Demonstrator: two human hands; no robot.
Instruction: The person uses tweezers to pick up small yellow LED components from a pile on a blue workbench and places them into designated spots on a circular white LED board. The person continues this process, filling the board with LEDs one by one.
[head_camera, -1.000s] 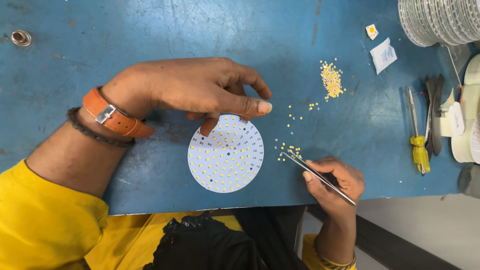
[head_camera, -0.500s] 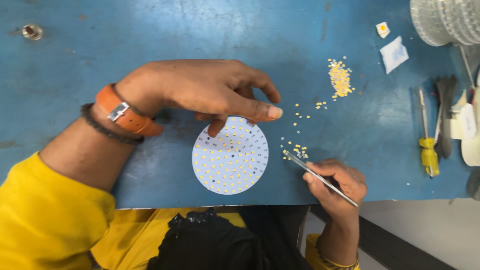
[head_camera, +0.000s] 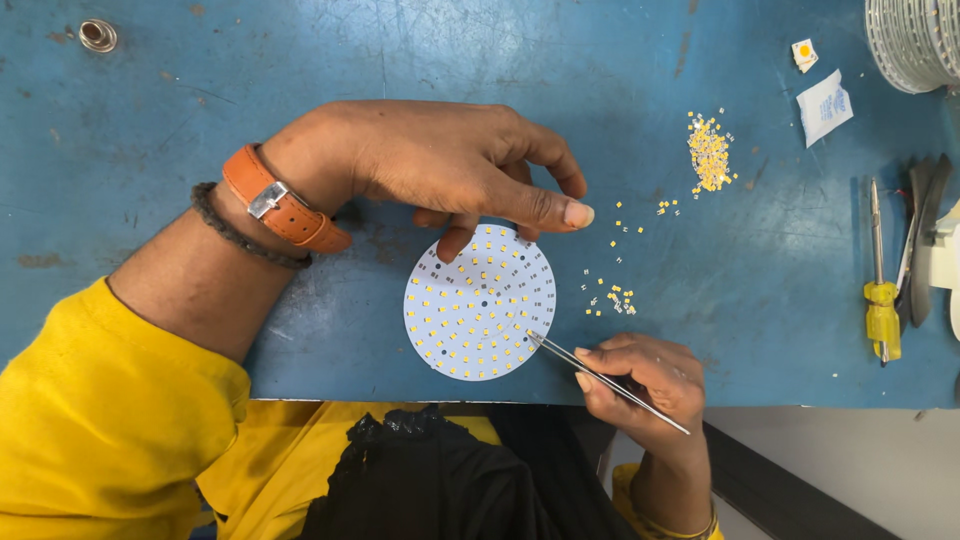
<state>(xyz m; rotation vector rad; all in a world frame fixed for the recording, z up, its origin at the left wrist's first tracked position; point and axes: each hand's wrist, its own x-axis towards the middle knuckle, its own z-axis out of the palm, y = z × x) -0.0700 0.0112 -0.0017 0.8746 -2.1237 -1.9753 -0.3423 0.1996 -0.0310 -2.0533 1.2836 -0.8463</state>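
A blue desk (head_camera: 200, 80), scratched and worn, carries everything. Near its far left corner sits a small metal ring (head_camera: 98, 35). At the far right corner a stack of round white discs (head_camera: 915, 40) runs off the edge of the view. Just left of the stack lies a small white square with a yellow centre (head_camera: 804, 52), and a white sachet (head_camera: 826, 105) lies near it, a little closer to the front. Along the right edge a screwdriver (head_camera: 880, 290) with a yellow handle lies with its shaft pointing to the far side, just beside dark pliers (head_camera: 925, 235).
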